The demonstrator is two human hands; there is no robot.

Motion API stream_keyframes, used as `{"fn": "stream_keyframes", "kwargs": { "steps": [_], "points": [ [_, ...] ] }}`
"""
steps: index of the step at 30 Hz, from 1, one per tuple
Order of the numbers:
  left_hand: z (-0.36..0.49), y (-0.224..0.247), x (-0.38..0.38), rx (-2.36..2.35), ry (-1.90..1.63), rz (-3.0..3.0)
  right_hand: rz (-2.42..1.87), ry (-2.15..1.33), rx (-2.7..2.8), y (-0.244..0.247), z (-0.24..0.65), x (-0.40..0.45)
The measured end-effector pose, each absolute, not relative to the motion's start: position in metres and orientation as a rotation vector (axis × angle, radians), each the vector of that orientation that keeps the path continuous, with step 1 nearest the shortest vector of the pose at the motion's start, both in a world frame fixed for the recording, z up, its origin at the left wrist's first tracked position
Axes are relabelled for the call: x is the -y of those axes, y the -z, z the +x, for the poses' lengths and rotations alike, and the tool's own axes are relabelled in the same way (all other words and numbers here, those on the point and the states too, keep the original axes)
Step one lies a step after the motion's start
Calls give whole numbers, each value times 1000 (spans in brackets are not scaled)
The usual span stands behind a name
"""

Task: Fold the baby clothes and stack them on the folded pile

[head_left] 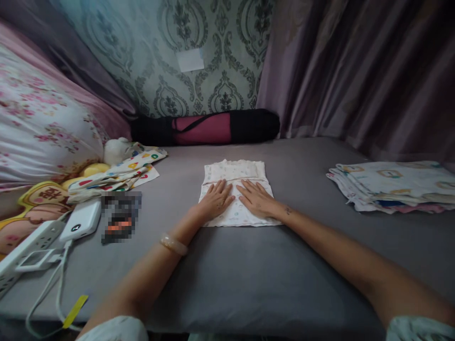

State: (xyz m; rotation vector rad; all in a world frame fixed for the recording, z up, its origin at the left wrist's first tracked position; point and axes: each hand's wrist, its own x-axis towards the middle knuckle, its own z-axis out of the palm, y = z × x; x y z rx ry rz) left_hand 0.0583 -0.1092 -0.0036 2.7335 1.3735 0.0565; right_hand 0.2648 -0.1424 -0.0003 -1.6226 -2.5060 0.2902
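A small white cloth (234,171) with a faint print lies folded on the grey bed sheet, its far part doubled over in a band. My left hand (217,199) rests flat on the cloth's left side, fingers stretched out and pointing away from me. Flat on its right side lies my right hand (259,199), fingers also extended. The two hands are a little apart, with a strip of cloth showing between them. Part of the cloth is hidden beneath my palms.
Folded printed cloths (394,182) are stacked at the right. At the left lie a crumpled patterned cloth (117,175), a white power bank (81,219) with cables, a power strip (31,251) and a blurred-out item (121,218). A black and red long bag (206,128) lies along the wall.
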Motion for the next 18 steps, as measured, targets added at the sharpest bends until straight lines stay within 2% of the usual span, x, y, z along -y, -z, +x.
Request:
{"fn": "stream_keyframes", "kwargs": {
  "steps": [7,12,18],
  "points": [
    [1,-17,156,-1020,-131,2615,-1435,-537,2591,-20,309,210],
    [-31,-29,179,-1027,-261,2506,-1348,-426,2557,-32,334,234],
    [-40,-33,180,-945,-204,2617,-1337,-240,2695,-40,339,239]
  ]
}}
